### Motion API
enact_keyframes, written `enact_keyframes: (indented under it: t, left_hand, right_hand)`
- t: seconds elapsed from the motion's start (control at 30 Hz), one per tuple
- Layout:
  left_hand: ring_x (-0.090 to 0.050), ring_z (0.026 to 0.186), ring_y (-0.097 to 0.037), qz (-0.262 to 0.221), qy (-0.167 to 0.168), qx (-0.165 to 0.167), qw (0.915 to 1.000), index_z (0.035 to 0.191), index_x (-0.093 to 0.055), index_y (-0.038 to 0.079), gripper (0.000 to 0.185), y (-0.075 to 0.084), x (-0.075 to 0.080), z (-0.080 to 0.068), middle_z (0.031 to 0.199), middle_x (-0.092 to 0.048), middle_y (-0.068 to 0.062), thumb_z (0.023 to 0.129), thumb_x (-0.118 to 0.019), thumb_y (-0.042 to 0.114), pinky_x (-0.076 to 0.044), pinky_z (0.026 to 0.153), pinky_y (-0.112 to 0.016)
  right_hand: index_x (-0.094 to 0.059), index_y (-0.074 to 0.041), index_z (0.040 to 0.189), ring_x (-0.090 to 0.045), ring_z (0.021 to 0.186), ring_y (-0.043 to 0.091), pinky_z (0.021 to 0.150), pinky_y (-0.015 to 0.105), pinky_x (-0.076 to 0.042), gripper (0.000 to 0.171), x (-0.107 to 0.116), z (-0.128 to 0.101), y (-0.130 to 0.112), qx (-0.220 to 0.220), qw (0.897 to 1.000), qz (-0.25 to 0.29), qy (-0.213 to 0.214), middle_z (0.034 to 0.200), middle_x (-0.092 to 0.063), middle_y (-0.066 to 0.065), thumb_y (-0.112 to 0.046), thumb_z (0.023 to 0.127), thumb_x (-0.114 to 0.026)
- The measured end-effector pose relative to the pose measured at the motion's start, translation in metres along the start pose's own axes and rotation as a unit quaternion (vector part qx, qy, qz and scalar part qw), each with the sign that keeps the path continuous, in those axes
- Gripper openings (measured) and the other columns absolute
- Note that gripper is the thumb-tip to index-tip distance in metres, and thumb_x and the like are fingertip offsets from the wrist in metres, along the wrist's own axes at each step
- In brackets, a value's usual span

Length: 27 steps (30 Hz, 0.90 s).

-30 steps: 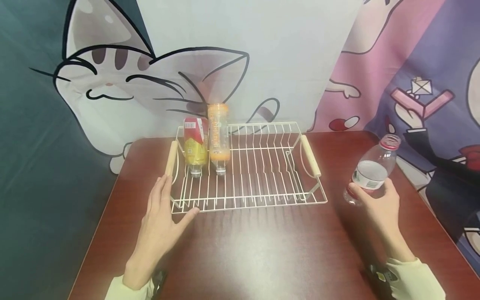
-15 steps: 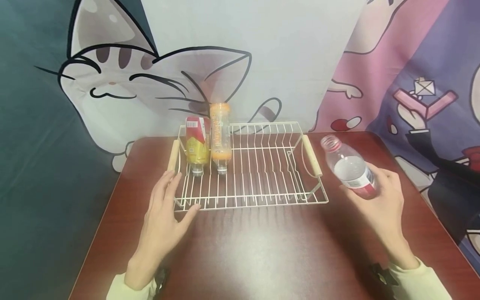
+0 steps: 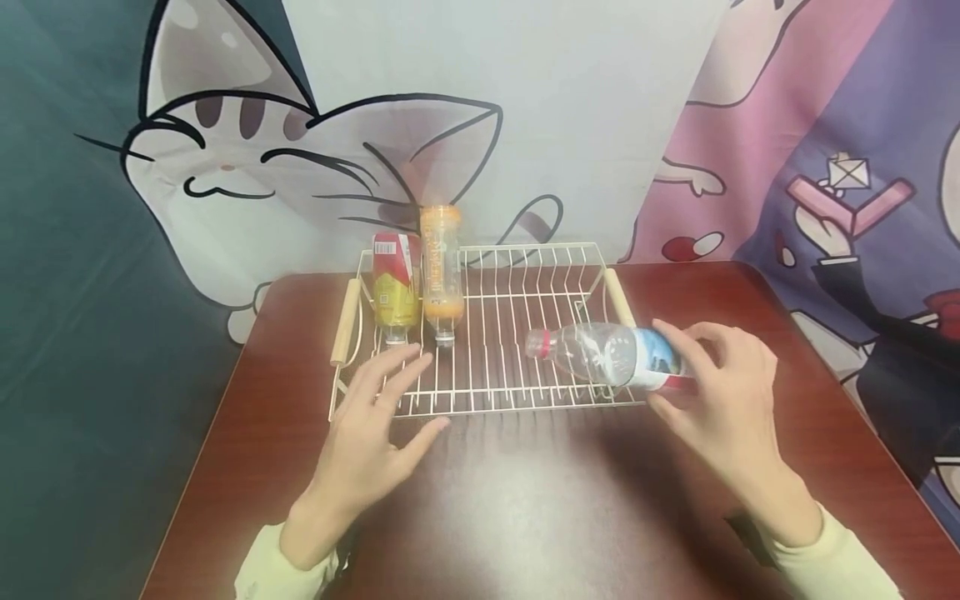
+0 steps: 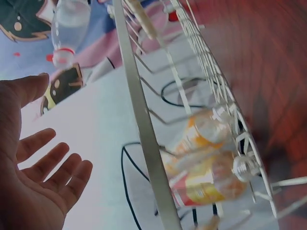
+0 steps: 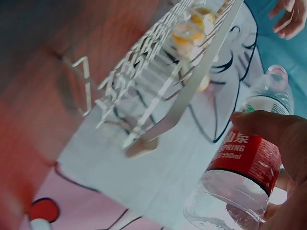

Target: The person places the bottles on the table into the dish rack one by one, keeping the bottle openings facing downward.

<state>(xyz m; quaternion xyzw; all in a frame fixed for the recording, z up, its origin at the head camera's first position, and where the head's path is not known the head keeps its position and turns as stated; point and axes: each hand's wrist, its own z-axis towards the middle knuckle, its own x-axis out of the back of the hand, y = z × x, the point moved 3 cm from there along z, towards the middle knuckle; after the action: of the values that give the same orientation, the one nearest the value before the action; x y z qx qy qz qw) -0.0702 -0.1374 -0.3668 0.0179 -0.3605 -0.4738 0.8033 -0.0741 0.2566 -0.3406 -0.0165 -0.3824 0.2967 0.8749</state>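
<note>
My right hand (image 3: 727,400) grips a clear plastic water bottle (image 3: 600,354) around its red-and-blue label. The bottle lies nearly level over the right part of a white wire dish rack (image 3: 487,411), its red-ringed neck pointing left. In the right wrist view, my thumb lies across the bottle (image 5: 240,153) above the red label. Fingers spread, my left hand (image 3: 367,442) holds nothing near the rack's front left corner. Inside the rack, at the left, a red-and-yellow-labelled bottle (image 3: 396,287) and an orange-printed clear bottle (image 3: 441,267) lean side by side, necks down.
Wooden handles sit at the rack's left (image 3: 347,321) and right (image 3: 618,296) ends. The rack stands toward the back of a reddish-brown table (image 3: 510,500). Behind the table hangs a cartoon-printed cloth (image 3: 585,108).
My right hand has lifted the water bottle from the table, tipped it from upright to level and carried it left over the rack. My left hand has shifted right, away from the left handle.
</note>
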Motion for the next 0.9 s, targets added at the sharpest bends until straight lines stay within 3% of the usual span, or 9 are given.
enact_keyframes:
  t: [0.17, 0.4, 0.67, 0.9]
  left_hand:
    - [-0.062, 0.135, -0.039, -0.026, -0.035, -0.021, 0.9988, 0.150, -0.063, 0.002, 0.070, 0.010, -0.012, 0.007, 0.149, -0.063, -0.020, 0.094, -0.089, 0.035, -0.040, 0.127, -0.032]
    - [-0.063, 0.137, -0.033, -0.036, -0.074, -0.034, 0.9960, 0.153, -0.061, 0.005, 0.087, 0.020, -0.029, 0.010, 0.150, -0.063, -0.015, 0.080, -0.099, 0.034, -0.052, 0.117, -0.048]
    - [-0.067, 0.133, -0.030, -0.032, -0.102, -0.032, 0.9938, 0.154, -0.062, 0.009, 0.085, 0.023, -0.041, 0.008, 0.149, -0.065, -0.015, 0.083, -0.097, 0.038, -0.061, 0.106, -0.048]
    - [-0.071, 0.126, -0.027, -0.037, -0.102, -0.020, 0.9939, 0.147, -0.068, 0.008, 0.073, 0.022, -0.043, 0.007, 0.140, -0.070, -0.011, 0.084, -0.096, 0.032, -0.063, 0.102, -0.042]
  right_hand:
    - [-0.073, -0.012, 0.142, -0.054, 0.107, 0.051, 0.093, 0.070, -0.034, 0.078, -0.012, 0.003, -0.023, 0.048, 0.998, -0.009, -0.033, 0.116, -0.062, 0.024, -0.007, 0.065, -0.087]
    - [-0.072, -0.012, 0.142, -0.058, 0.107, 0.045, 0.103, 0.067, -0.037, 0.072, -0.033, 0.001, -0.050, 0.079, 0.995, -0.017, -0.066, 0.115, -0.063, 0.021, -0.003, 0.071, -0.079]
    - [-0.072, -0.013, 0.142, -0.059, 0.113, 0.044, 0.107, 0.064, -0.037, 0.078, -0.043, 0.000, -0.070, 0.091, 0.991, -0.022, -0.093, 0.118, -0.063, 0.019, -0.003, 0.068, -0.093]
    - [-0.072, -0.014, 0.143, -0.059, 0.115, 0.044, 0.111, 0.065, -0.037, 0.082, -0.047, -0.001, -0.076, 0.099, 0.990, -0.021, -0.097, 0.117, -0.064, 0.018, -0.006, 0.066, -0.098]
